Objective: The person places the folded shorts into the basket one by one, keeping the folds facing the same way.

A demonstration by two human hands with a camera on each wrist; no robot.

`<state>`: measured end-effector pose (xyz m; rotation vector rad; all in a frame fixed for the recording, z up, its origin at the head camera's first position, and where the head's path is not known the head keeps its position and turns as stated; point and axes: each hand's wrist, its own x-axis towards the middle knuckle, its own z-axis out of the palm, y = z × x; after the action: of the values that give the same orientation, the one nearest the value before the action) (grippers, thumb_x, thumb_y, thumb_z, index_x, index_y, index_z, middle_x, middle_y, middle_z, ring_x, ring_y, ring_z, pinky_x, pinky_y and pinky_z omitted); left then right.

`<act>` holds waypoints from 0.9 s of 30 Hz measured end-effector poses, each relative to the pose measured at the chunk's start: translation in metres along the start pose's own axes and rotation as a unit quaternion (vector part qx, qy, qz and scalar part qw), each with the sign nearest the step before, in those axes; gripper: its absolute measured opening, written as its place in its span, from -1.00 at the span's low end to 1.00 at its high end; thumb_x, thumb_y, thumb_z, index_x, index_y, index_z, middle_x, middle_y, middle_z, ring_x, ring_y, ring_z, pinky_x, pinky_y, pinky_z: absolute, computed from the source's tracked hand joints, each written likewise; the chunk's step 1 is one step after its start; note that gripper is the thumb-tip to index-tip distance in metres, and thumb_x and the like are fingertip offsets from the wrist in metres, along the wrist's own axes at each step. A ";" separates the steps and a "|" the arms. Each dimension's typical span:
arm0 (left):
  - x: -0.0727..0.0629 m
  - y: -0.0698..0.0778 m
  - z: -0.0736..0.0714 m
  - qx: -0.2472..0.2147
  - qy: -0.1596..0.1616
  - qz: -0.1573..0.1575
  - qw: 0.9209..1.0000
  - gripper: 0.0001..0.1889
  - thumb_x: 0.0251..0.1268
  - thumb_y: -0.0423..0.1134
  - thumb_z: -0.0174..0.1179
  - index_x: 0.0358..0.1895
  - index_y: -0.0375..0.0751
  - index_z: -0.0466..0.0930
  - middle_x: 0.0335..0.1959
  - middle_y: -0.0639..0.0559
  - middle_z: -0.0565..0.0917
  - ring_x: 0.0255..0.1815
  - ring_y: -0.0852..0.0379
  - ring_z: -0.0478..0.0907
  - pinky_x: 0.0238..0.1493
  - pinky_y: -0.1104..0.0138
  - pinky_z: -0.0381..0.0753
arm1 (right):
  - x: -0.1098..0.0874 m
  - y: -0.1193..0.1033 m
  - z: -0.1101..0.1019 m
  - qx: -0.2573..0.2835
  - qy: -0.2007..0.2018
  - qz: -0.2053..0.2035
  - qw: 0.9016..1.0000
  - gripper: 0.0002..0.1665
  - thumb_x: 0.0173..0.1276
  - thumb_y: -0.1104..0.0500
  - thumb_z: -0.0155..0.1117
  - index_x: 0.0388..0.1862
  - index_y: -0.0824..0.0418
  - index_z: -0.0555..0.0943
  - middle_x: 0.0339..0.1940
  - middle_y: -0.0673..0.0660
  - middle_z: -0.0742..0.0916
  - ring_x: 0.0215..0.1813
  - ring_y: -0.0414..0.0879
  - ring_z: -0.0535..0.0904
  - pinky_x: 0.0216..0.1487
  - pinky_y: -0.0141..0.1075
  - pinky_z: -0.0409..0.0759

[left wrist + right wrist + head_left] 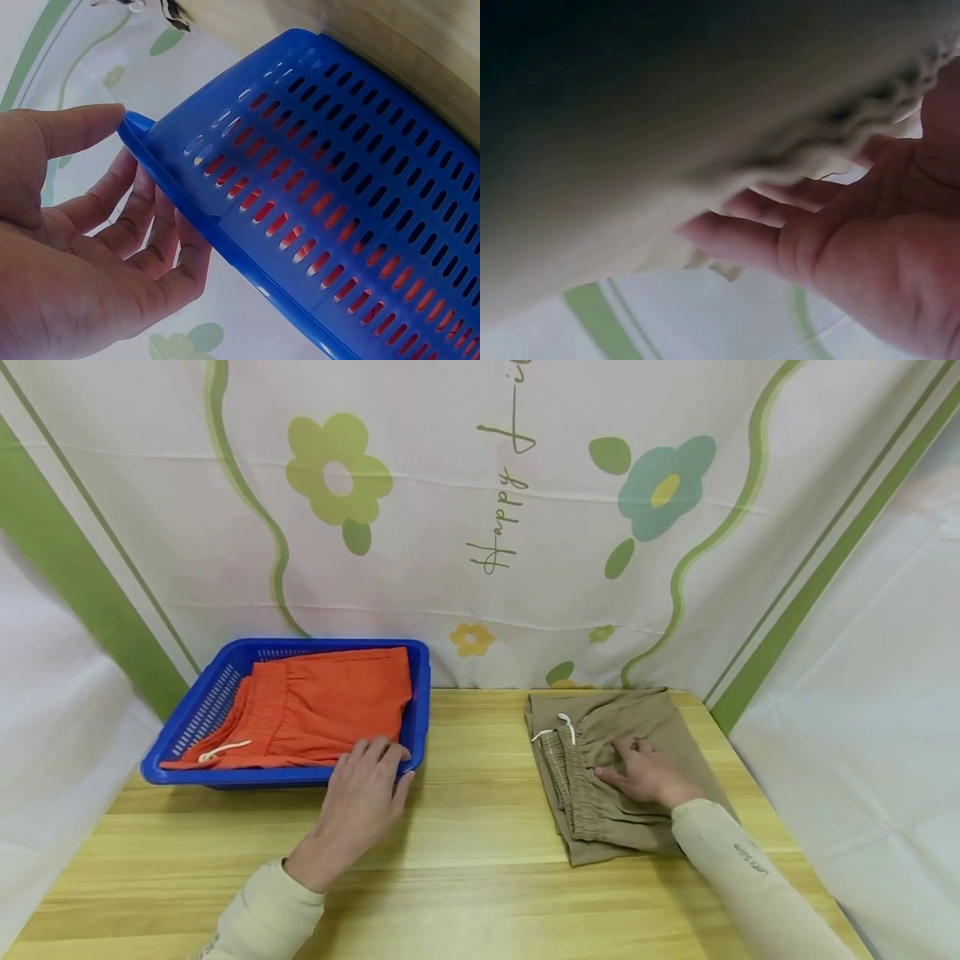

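In the head view, a blue plastic basket (161, 772) stands at the left with folded orange shorts (330, 702) inside, their white drawstring at the near left. My left hand (362, 802) holds the basket's near rim by its right corner. The left wrist view shows the thumb against the rim (247, 274) and the fingers bent over it. Folded khaki pants (660, 718) with an elastic waist and white drawstring lie at the right. My right hand (648, 777) rests on them, fingers touching the cloth. Fabric partly hides its fingertips in the right wrist view.
Both things are on a light wooden table (480, 893). A white curtain (465, 510) printed with flowers and lettering hangs right behind the table. More white cloth (862, 693) hangs along the right side.
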<state>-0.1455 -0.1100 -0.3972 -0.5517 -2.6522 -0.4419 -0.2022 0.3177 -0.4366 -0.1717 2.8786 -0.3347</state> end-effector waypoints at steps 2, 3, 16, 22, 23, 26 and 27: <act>0.000 0.000 0.000 0.000 0.001 0.000 1.000 -0.77 0.25 -0.26 0.44 -0.10 -0.29 0.70 -0.17 -0.13 0.64 -0.12 -0.15 0.53 -0.12 -0.02 0.61 | 0.002 -0.008 0.002 0.000 0.001 0.001 1.000 -0.06 0.51 -0.22 0.17 0.56 0.39 0.19 0.36 0.79 0.23 0.36 0.70 0.18 0.25 0.45 0.28; 0.000 0.000 0.000 -0.001 0.001 0.000 1.000 -0.77 0.25 -0.26 0.44 -0.11 -0.29 0.70 -0.17 -0.13 0.64 -0.12 -0.15 0.54 -0.12 -0.02 0.60 | 0.002 -0.011 0.003 0.000 0.002 0.000 1.000 -0.05 0.51 -0.22 0.18 0.55 0.41 0.19 0.35 0.80 0.24 0.36 0.70 0.18 0.25 0.45 0.29; 0.000 0.000 0.000 -0.001 0.004 0.001 1.000 -0.77 0.24 -0.27 0.45 -0.11 -0.29 0.70 -0.17 -0.13 0.64 -0.13 -0.15 0.53 -0.12 -0.02 0.60 | 0.013 -0.042 0.008 0.005 -0.011 0.011 1.000 -0.03 0.53 -0.21 0.15 0.57 0.45 0.15 0.38 0.78 0.22 0.41 0.64 0.16 0.30 0.41 0.28; 0.000 0.000 -0.001 -0.006 0.005 0.003 1.000 -0.78 0.24 -0.28 0.44 -0.12 -0.29 0.70 -0.19 -0.13 0.63 -0.13 -0.15 0.54 -0.13 -0.01 0.60 | 0.012 -0.043 0.007 0.024 -0.003 0.024 0.999 0.00 0.51 -0.24 0.15 0.58 0.43 0.13 0.42 0.74 0.19 0.43 0.64 0.13 0.31 0.43 0.24; 0.000 0.000 -0.001 -0.007 0.004 0.003 1.000 -0.78 0.24 -0.28 0.44 -0.12 -0.29 0.70 -0.19 -0.13 0.63 -0.13 -0.15 0.53 -0.13 -0.01 0.60 | 0.011 -0.042 0.007 0.029 0.000 0.024 0.999 0.01 0.51 -0.26 0.15 0.58 0.43 0.12 0.43 0.73 0.19 0.43 0.63 0.13 0.31 0.43 0.23; 0.000 0.000 -0.002 -0.012 0.001 0.000 1.000 -0.78 0.25 -0.28 0.44 -0.12 -0.29 0.70 -0.18 -0.13 0.64 -0.13 -0.15 0.54 -0.12 -0.02 0.60 | 0.008 -0.039 0.004 0.039 0.020 0.019 0.999 0.00 0.50 -0.29 0.14 0.57 0.41 0.16 0.42 0.69 0.27 0.41 0.60 0.20 0.27 0.45 0.26; 0.001 0.000 -0.002 -0.014 -0.001 -0.001 1.000 -0.78 0.25 -0.27 0.44 -0.12 -0.28 0.70 -0.18 -0.13 0.64 -0.12 -0.14 0.53 -0.11 -0.02 0.60 | 0.007 -0.038 0.002 0.043 0.026 0.017 0.999 0.00 0.50 -0.30 0.13 0.57 0.40 0.17 0.42 0.67 0.29 0.40 0.60 0.22 0.26 0.46 0.27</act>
<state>-0.1454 -0.1105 -0.3951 -0.5590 -2.6515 -0.4786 -0.2056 0.2791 -0.4307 -0.0997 2.9085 -0.4629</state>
